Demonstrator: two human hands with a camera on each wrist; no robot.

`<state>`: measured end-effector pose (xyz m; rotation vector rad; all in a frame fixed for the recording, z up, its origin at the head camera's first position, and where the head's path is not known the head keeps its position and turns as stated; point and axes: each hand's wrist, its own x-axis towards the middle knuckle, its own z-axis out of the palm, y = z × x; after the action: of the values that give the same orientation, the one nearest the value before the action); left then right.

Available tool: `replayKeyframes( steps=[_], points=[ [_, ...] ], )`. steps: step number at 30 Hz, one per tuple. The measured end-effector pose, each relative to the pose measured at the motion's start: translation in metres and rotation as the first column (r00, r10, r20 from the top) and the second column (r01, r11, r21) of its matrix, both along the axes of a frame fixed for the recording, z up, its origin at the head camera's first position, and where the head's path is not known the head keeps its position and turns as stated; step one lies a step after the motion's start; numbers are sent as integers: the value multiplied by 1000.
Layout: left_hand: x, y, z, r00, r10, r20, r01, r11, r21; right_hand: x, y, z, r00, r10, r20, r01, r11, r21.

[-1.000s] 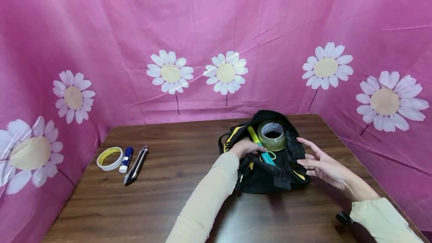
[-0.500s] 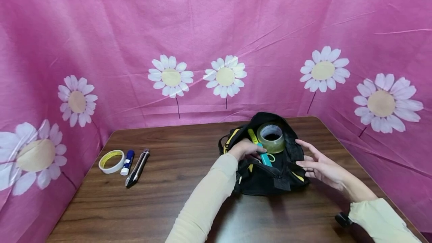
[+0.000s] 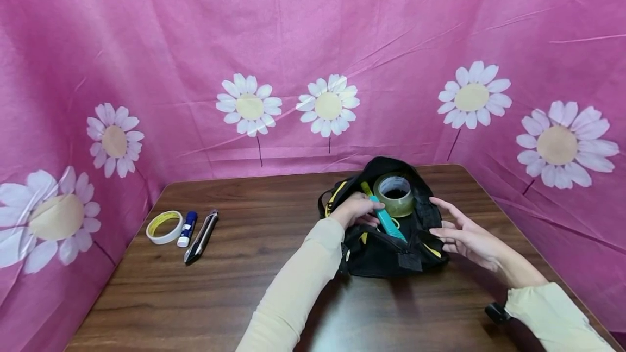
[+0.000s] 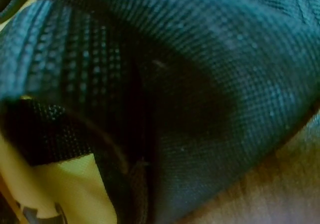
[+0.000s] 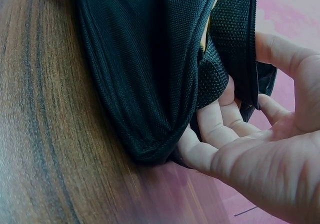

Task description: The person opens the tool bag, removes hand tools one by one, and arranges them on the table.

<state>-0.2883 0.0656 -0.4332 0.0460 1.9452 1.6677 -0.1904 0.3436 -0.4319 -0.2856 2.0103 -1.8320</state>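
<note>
A black bag (image 3: 379,262) with yellow trim gapes at the top on the table's right half. Inside its mouth, my left hand (image 3: 354,209) pinches a slim teal tool with a ridged end (image 3: 389,226). Beside the tool are a roll of clear packing tape (image 3: 402,208), a yellow marker (image 3: 365,189) and a yellow ring handle (image 3: 395,222), partly hidden. My right hand (image 3: 469,240) holds the bag's right side; in the right wrist view its fingers (image 5: 215,124) reach behind the webbing and touch the zipper edge. Bag fabric (image 4: 225,84) fills most of the left wrist view.
On the left of the wooden table (image 3: 254,276) lie a white-and-yellow tape roll (image 3: 171,236), a blue glue stick (image 3: 187,228) and a black-and-grey utility knife (image 3: 200,240). A pink flowered curtain (image 3: 288,31) surrounds the table's back and sides.
My left hand has lifted the teal tool slightly, so more of its length shows above the bag's contents. The right hand stays at the bag's side.
</note>
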Motion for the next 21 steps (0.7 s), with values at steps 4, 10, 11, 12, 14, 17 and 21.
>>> replayKeyframes(
  steps=[4,10,11,12,14,17,21],
  points=[
    [-2,2,3,1000,18,18,-19,996,87,-1,0,-1,1000,-3,6,3,1000,2],
    [-2,9,28,998,5,-55,5,983,181,-1,3,-1,1000,-8,24,9,1000,-6],
    [-1,9,33,998,-2,-65,14,983,185,-1,3,-1,1000,-10,25,10,1000,-3],
    [-1,8,38,998,-11,-68,23,982,188,-1,2,0,1000,-10,25,10,1000,-1],
    [-1,9,44,996,-17,-83,32,982,187,-2,2,0,1000,-12,24,12,1000,2],
    [-1,10,54,993,-33,-115,53,983,176,-2,3,0,1000,-10,24,10,1000,-7],
    [3,7,76,984,-83,-156,109,980,167,-1,4,-2,1000,0,22,0,1000,-15]
  ],
)
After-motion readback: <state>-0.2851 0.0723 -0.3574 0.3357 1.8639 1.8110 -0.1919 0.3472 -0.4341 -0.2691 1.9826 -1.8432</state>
